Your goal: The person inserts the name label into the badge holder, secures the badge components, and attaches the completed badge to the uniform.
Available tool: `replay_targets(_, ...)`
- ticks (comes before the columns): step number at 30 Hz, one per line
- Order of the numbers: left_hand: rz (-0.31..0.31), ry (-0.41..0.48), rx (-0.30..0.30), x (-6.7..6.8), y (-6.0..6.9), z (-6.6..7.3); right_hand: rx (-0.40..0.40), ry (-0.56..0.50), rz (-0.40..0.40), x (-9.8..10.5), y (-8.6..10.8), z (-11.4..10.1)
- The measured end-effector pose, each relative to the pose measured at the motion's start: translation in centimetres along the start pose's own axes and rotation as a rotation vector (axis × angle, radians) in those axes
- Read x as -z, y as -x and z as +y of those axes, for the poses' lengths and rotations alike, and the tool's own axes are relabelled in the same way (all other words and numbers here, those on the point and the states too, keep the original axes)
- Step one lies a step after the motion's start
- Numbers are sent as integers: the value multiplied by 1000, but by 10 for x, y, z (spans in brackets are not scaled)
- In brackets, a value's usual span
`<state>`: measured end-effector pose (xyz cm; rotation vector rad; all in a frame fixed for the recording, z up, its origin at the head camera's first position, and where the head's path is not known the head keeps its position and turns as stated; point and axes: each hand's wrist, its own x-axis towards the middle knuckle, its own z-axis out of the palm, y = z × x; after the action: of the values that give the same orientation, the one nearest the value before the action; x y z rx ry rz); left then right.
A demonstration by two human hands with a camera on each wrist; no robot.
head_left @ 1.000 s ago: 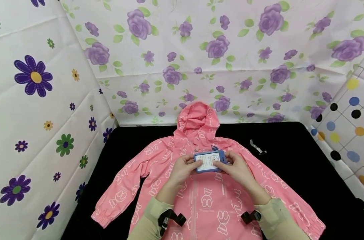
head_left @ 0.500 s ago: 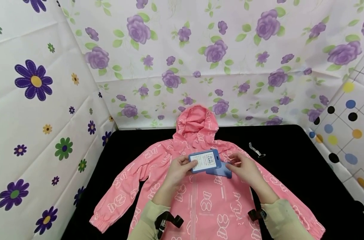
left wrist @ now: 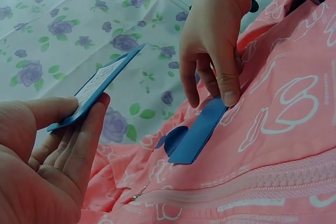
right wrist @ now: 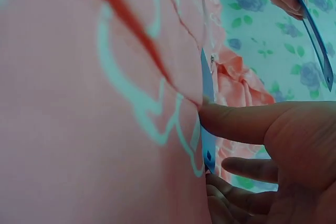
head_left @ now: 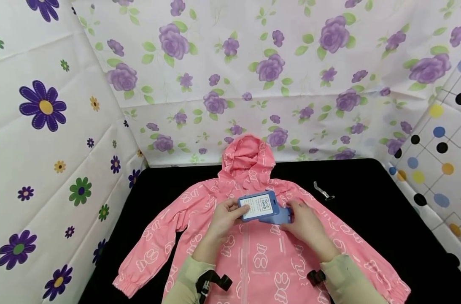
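My left hand (head_left: 223, 217) pinches a blue ID card holder (head_left: 256, 205) between thumb and fingers, above the jacket. Its white printed insert faces up in the head view and it tilts in the left wrist view. Below it, partly covered in the head view, a second flat blue piece (left wrist: 202, 132) lies on the pink jacket (head_left: 260, 253). My right hand (head_left: 304, 221) holds this piece at its right end, thumb on one edge and fingers at the other. Beside that piece in the left wrist view sits a round dark blue disc (left wrist: 176, 140), like a badge reel.
The hooded jacket lies spread out, sleeves outward, on a black table (head_left: 173, 177). A clear strap with a metal clip (head_left: 323, 191) lies on the black surface to the right. Flowered sheets (head_left: 200, 84) stand behind and to the left, a dotted one (head_left: 439, 169) to the right.
Both hands held one blue holder together; it has parted into two pieces. The left hand keeps the printed holder, while the right hand has shifted its hold on the piece lying below.
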<state>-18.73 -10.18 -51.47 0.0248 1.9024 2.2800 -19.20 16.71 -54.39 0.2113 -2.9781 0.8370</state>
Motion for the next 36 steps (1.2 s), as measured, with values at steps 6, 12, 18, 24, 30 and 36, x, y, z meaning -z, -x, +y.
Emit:
replay_targets(6, 4, 4, 13, 1, 3, -3, -20, -13, -14, -3, 3, -2)
replay_targets(12, 3, 14, 10, 1, 2, -3, -71, 18, -20, -3, 0, -3)
replay_targets(18, 12, 23, 8, 2, 2, -2, -104, -17, -36, -3, -4, -1)
replay_targets(24, 12, 21, 11, 2, 1, 0, -110, -129, -67, 4, -7, 3)
replay_targets(30, 15, 27, -6, 1, -2, 1, -110, -255, -49, 18, -10, 8)
replay_targets(36, 14, 27, 3, 2, 0, 0, -210, -456, 57, 39, -8, 12)
